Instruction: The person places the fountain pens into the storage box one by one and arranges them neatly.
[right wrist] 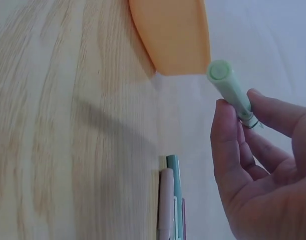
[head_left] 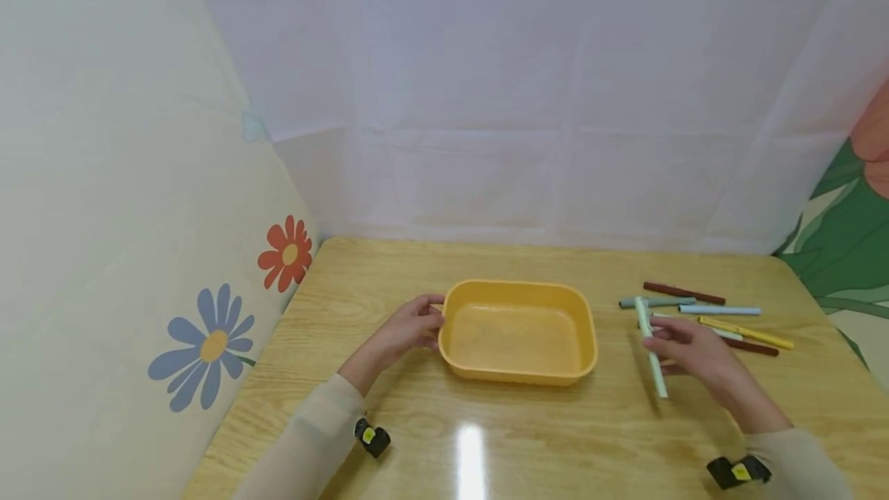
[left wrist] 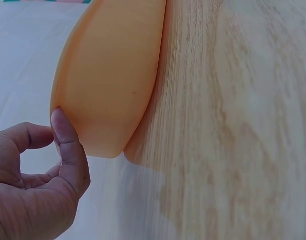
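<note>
A shallow yellow plastic tray [head_left: 517, 373] with rounded corners sits on the wooden table. At its left end my left hand [head_left: 406, 328] holds the rim; the left wrist view shows the thumb and fingers meeting at the edge of the tray [left wrist: 110, 75]. To the right of the tray, my right hand [head_left: 694, 352] pinches a light green pen [head_left: 653, 357] between thumb and fingers. In the right wrist view this pen [right wrist: 228, 85] is raised above the table, its round end pointing toward the tray [right wrist: 175, 35].
Several pens lie loosely together beyond the right hand: dark red [head_left: 684, 293], grey-green [head_left: 656, 302], pale blue [head_left: 722, 310] and yellow [head_left: 746, 332] ones among them. A white cloth [head_left: 472, 114] hangs behind the table [head_left: 389, 268]. A flower-printed sheet [head_left: 125, 176] borders the left side.
</note>
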A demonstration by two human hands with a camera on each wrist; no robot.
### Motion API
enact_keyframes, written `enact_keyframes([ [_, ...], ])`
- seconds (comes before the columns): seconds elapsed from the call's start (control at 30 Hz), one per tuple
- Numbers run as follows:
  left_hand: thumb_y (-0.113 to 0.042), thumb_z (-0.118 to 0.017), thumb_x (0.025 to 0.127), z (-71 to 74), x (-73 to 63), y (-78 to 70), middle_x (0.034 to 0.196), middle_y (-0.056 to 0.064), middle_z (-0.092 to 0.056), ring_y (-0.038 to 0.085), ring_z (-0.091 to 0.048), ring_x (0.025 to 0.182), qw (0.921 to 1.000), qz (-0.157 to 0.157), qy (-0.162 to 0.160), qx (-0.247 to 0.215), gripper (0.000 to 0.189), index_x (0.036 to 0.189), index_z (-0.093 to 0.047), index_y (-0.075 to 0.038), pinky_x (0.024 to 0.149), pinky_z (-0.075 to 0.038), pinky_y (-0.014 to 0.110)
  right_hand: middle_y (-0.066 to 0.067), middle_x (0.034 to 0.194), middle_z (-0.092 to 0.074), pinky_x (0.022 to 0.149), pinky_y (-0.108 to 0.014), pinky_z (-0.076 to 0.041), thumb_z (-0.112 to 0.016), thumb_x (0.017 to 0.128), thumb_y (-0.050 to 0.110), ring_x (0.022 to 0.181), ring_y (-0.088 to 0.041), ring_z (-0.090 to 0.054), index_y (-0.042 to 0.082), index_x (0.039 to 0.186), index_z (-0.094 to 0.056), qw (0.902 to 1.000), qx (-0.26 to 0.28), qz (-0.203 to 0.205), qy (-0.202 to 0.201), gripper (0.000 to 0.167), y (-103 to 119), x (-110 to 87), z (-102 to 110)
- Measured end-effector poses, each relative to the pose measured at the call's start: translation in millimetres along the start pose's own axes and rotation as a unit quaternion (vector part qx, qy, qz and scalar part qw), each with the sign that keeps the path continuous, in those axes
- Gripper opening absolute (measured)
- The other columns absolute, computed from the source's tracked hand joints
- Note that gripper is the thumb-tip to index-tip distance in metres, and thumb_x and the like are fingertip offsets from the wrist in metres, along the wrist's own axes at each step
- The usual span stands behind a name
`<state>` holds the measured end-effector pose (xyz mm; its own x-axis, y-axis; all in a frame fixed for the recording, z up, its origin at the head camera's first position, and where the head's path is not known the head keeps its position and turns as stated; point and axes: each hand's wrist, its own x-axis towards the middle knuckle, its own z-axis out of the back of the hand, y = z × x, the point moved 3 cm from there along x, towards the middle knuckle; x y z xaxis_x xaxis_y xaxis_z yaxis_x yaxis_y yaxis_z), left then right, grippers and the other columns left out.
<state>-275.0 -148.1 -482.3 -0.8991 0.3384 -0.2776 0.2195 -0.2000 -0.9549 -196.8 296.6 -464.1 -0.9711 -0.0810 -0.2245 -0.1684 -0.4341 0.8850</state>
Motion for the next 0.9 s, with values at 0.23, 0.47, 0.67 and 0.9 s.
enact_keyframes([
  [0.23, -0.008, -0.057, 0.096, -0.1, 0.3, 0.2, 0.107, 0.013, -0.054, 0.019, -0.063, 0.085, 1.0, -0.005, 0.003, -0.005, 0.054, 0.146, -0.04, 0.004, 0.07, -0.057, 0.029, -0.017, 0.115, -0.061, 0.079, -0.038, -0.062, -0.065, 0.1, 0.022, 0.095, -0.019, -0.066, -0.01, 0.147, -0.04, 0.9998, 0.018, -0.004, 0.007, 0.062, 12.0, 2.3, -10.1],
  [0.47, -0.007, -0.056, 0.096, 0.2, 0.4, 0.8, 0.107, 0.014, -0.054, 0.02, -0.063, 0.086, 1.0, -0.004, 0.0, -0.008, 0.054, 0.146, -0.04, 0.004, 0.07, -0.057, 0.029, -0.018, 0.118, -0.061, 0.081, -0.038, -0.061, -0.064, 0.101, 0.026, 0.095, -0.017, -0.066, -0.009, 0.152, -0.033, 0.9978, 0.06, -0.004, 0.029, 0.069, 20.0, 6.1, -17.0],
  [0.67, -0.006, -0.055, 0.096, -0.9, -1.6, -0.9, 0.106, 0.013, -0.054, 0.02, -0.063, 0.086, 0.9999, -0.001, -0.001, -0.011, 0.053, 0.146, -0.041, 0.004, 0.07, -0.058, 0.029, -0.011, 0.114, -0.067, 0.081, -0.037, -0.061, -0.063, 0.101, 0.024, 0.096, -0.021, -0.068, -0.009, 0.154, -0.028, 0.994, 0.1, -0.007, 0.044, 0.072, 25.9, 9.6, -22.8],
  [0.9, -0.006, -0.055, 0.097, -1.2, -1.5, -2.2, 0.106, 0.014, -0.054, 0.02, -0.062, 0.085, 0.9999, 0.002, -0.001, -0.011, 0.052, 0.146, -0.041, 0.003, 0.069, -0.058, 0.03, -0.009, 0.113, -0.067, 0.083, -0.039, -0.061, -0.063, 0.101, 0.024, 0.099, -0.025, -0.069, -0.007, 0.156, -0.025, 0.9901, 0.128, 0.001, 0.057, 0.073, 35.5, 14.6, -28.8],
])
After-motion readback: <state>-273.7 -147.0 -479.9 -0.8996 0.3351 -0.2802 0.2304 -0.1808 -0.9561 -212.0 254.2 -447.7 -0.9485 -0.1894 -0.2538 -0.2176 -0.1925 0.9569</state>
